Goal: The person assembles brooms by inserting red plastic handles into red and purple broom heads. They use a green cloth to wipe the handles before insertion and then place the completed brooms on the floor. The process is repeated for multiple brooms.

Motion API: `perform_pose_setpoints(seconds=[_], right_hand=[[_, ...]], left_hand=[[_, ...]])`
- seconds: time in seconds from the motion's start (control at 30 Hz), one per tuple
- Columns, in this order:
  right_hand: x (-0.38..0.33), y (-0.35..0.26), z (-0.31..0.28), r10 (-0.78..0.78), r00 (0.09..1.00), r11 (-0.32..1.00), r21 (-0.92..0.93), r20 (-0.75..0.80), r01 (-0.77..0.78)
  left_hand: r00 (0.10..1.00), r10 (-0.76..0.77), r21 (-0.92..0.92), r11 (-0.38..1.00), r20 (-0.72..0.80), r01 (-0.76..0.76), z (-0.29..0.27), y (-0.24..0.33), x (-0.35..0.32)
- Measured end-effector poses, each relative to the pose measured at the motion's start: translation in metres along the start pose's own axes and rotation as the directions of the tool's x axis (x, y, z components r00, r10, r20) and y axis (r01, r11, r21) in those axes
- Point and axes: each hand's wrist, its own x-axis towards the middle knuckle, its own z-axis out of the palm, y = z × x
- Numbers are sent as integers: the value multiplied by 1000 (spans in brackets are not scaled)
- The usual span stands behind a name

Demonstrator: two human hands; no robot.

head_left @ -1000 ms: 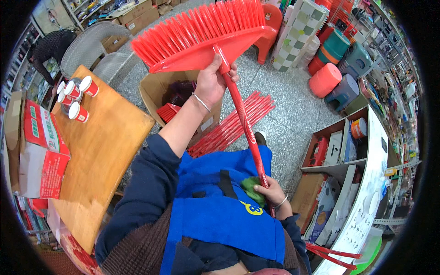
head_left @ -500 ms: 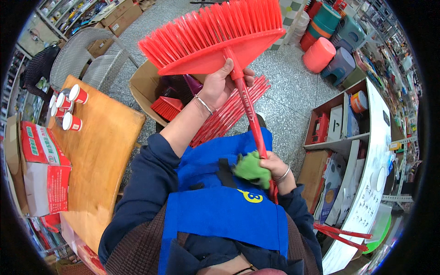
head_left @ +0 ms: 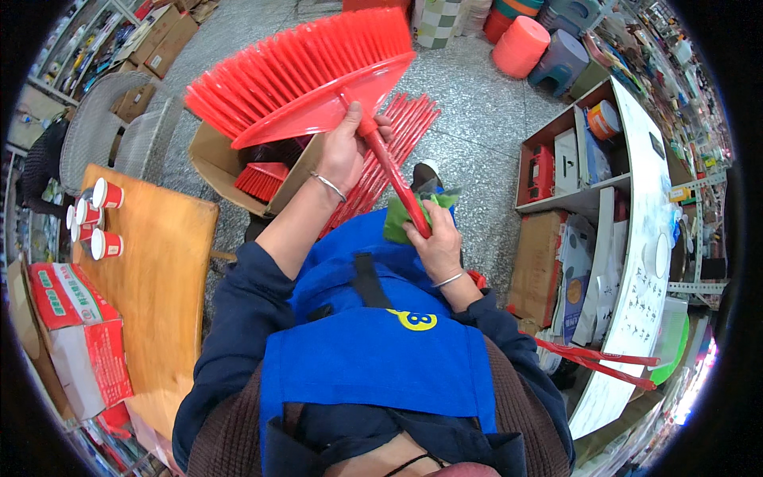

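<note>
Red plastic broom (head_left: 318, 79): stiff fanned bristles, flat wedge-shaped head, slim round handle, held aloft and slanting down to the person's lap. Green cloth (head_left: 405, 219): soft, crumpled, wrapped about the handle's lower part. Open cardboard box (head_left: 230, 171) beneath, with further red brush heads; loose red handles (head_left: 389, 155) on speckled floor beside it. Wooden table (head_left: 159, 294) close at left, shelving (head_left: 556, 183) close at right, bare floor ahead. Left hand (head_left: 346, 151): closed round the handle at the head's neck. Right hand (head_left: 433, 238): apparently clamped on cloth and handle together.
</note>
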Motion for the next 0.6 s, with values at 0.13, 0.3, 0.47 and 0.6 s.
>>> perform_pose_setpoints(seconds=[0.13, 0.3, 0.47, 0.6], right_hand=[[8, 15, -23, 111, 747, 650, 522, 655, -553], [15, 21, -29, -289, 649, 126, 700, 704, -703], [10, 6, -11, 142, 932, 890, 368, 334, -268], [8, -1, -6, 52, 999, 998, -43, -9, -52]], left_hand=[[988, 29, -13, 1000, 154, -27, 9, 5, -9], [939, -30, -234, 965, 341, 116, 13, 4, -8], [986, 9, -78, 997, 167, 4, 12, -13, -7], [996, -60, 6, 998, 70, 60, 15, -25, -13]])
